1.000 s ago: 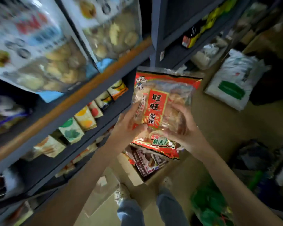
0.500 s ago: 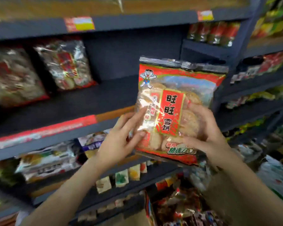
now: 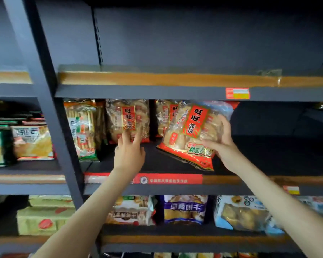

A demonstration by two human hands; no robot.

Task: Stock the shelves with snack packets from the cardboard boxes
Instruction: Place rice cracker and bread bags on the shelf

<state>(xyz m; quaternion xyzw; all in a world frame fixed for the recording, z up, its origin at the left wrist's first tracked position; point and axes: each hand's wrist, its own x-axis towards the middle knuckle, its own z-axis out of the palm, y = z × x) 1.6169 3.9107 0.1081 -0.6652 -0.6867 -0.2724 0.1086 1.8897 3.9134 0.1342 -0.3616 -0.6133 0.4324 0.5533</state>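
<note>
Two slim bare forearms, left grip (image 3: pixel 129 154) and right grip (image 3: pixel 223 144) likewise bare.

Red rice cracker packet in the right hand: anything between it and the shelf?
Nothing visible does. The red and clear rice cracker packet, held by the right hand, tilts over the bare dark shelf board. A matching packet stands behind it, and the left hand touches another packet further left.

Middle shelf (image 3: pixel 268 155) open on the right — standing packets (image 3: pixel 131 112) crowd its left
</note>
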